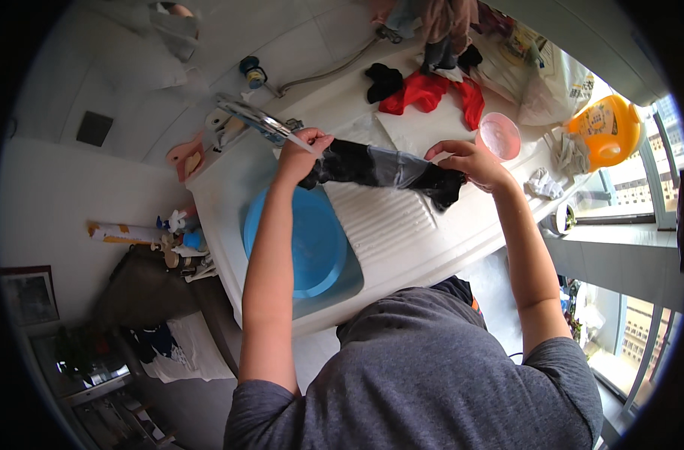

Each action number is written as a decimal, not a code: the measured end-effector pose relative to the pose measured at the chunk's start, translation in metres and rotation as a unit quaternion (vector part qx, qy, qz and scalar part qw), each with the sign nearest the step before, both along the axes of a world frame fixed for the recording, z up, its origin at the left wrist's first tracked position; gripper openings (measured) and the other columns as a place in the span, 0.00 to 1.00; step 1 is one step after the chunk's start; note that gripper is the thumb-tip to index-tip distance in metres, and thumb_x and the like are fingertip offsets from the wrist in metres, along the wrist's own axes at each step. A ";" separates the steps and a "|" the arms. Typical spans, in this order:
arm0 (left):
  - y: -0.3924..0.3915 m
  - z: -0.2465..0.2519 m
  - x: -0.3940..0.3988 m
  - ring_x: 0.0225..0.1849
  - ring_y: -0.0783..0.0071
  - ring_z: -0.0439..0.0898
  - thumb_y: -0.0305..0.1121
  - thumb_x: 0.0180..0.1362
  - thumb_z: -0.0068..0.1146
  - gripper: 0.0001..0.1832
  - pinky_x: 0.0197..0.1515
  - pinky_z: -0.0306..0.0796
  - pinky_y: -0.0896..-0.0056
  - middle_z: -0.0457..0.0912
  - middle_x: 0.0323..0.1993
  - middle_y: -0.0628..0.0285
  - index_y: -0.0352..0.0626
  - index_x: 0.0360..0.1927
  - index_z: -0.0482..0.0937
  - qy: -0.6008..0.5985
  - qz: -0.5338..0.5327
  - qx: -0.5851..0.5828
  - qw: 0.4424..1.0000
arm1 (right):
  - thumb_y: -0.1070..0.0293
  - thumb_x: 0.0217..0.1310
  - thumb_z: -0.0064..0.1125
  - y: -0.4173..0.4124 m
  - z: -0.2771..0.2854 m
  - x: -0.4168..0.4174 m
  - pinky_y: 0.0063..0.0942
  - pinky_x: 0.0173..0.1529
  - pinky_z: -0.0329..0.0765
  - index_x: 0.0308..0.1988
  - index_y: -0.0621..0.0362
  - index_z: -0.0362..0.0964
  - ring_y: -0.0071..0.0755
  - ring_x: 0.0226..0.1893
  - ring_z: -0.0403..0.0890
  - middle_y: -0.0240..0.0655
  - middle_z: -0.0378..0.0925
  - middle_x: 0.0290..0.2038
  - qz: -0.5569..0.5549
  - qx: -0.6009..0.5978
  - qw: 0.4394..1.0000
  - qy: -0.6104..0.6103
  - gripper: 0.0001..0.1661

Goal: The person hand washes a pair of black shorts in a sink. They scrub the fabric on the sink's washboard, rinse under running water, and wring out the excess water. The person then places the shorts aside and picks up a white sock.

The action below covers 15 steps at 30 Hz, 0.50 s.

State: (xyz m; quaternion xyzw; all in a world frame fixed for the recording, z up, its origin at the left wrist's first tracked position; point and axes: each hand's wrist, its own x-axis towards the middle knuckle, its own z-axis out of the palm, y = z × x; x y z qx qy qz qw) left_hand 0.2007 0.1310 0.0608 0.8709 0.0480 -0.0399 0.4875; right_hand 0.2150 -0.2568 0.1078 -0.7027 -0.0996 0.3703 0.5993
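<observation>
A wet black and grey cloth item (395, 167), its kind not certain, is stretched between my two hands above the ribbed washboard (384, 216) of a white laundry sink. My left hand (306, 154) grips its left end, close beside the chrome faucet (257, 115); a pale streak, seemingly water, runs from the spout to this hand. At the other end, my right hand (470, 163) holds the cloth with bent fingers, its thumb and index finger apart. Below my left hand, a round blue basin (314, 242) stands in the sink bowl.
Red cloth (418, 93) and a black cloth (383, 82) lie at the sink's back. A pink cup (498, 136) stands right of them, near an orange detergent jug (606, 132) and a small white cloth (544, 184). Garments (446, 22) hang above. Bottles (176, 222) stand left of the sink.
</observation>
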 end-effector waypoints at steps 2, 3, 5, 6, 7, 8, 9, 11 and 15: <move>0.010 -0.007 0.014 0.32 0.83 0.74 0.40 0.65 0.66 0.14 0.38 0.70 0.74 0.81 0.27 0.71 0.37 0.35 0.83 0.082 -0.094 0.035 0.992 | 0.66 0.67 0.59 -0.009 -0.024 0.003 0.13 0.32 0.71 0.50 0.53 0.81 0.10 0.30 0.76 0.19 0.79 0.34 -0.011 0.052 0.995 0.085 0.13; 0.008 -0.007 0.016 0.33 0.83 0.75 0.41 0.65 0.66 0.15 0.40 0.71 0.73 0.81 0.27 0.70 0.37 0.34 0.83 0.121 -0.118 0.038 0.985 | 0.65 0.68 0.59 -0.009 -0.033 0.003 0.14 0.31 0.71 0.51 0.52 0.81 0.10 0.31 0.76 0.20 0.79 0.35 -0.029 0.050 0.993 0.105 0.14; 0.018 -0.031 0.019 0.36 0.78 0.79 0.41 0.64 0.67 0.15 0.42 0.74 0.69 0.85 0.31 0.65 0.37 0.37 0.84 0.154 -0.135 0.087 0.975 | 0.59 0.69 0.60 -0.008 -0.059 0.008 0.17 0.33 0.75 0.51 0.50 0.81 0.13 0.34 0.78 0.21 0.81 0.40 -0.050 -0.007 0.994 0.102 0.15; 0.014 -0.038 0.019 0.37 0.76 0.81 0.42 0.64 0.67 0.15 0.43 0.75 0.68 0.85 0.32 0.63 0.37 0.39 0.84 0.149 -0.130 0.102 0.975 | 0.57 0.68 0.61 -0.007 -0.068 0.006 0.19 0.34 0.77 0.51 0.50 0.81 0.15 0.35 0.80 0.23 0.82 0.40 -0.070 -0.066 0.993 0.064 0.16; 0.012 -0.043 0.020 0.38 0.74 0.82 0.42 0.64 0.67 0.16 0.44 0.75 0.67 0.86 0.34 0.61 0.37 0.40 0.85 0.145 -0.124 0.117 0.975 | 0.55 0.67 0.61 -0.007 -0.077 0.004 0.21 0.35 0.79 0.51 0.51 0.81 0.18 0.36 0.82 0.24 0.83 0.39 -0.088 -0.126 0.988 0.027 0.17; 0.009 -0.049 0.019 0.41 0.68 0.84 0.42 0.64 0.66 0.16 0.48 0.76 0.66 0.87 0.37 0.59 0.38 0.44 0.85 0.123 -0.106 0.152 0.975 | 0.55 0.67 0.61 -0.009 -0.085 0.002 0.25 0.36 0.80 0.50 0.52 0.81 0.22 0.37 0.83 0.27 0.83 0.40 -0.093 -0.151 0.984 0.000 0.18; 0.000 -0.052 0.015 0.42 0.66 0.84 0.42 0.63 0.66 0.16 0.49 0.76 0.65 0.87 0.37 0.58 0.39 0.43 0.85 0.063 -0.094 0.177 0.978 | 0.55 0.66 0.62 -0.011 -0.089 -0.002 0.28 0.38 0.82 0.50 0.53 0.81 0.27 0.38 0.84 0.30 0.84 0.40 -0.098 -0.179 0.979 -0.026 0.18; -0.017 -0.058 0.011 0.44 0.63 0.85 0.42 0.62 0.67 0.14 0.50 0.76 0.63 0.87 0.38 0.56 0.42 0.42 0.86 -0.058 -0.067 0.221 0.971 | 0.57 0.64 0.62 -0.010 -0.099 -0.011 0.35 0.40 0.83 0.49 0.54 0.81 0.37 0.38 0.86 0.36 0.85 0.41 -0.141 -0.240 0.953 -0.122 0.18; -0.031 -0.060 0.011 0.46 0.62 0.85 0.40 0.69 0.57 0.12 0.52 0.75 0.62 0.87 0.40 0.58 0.46 0.45 0.86 -0.026 0.004 0.070 0.997 | 0.64 0.57 0.65 0.019 -0.098 -0.030 0.43 0.51 0.81 0.48 0.54 0.81 0.51 0.49 0.82 0.43 0.83 0.47 -0.223 -0.315 0.856 -0.343 0.18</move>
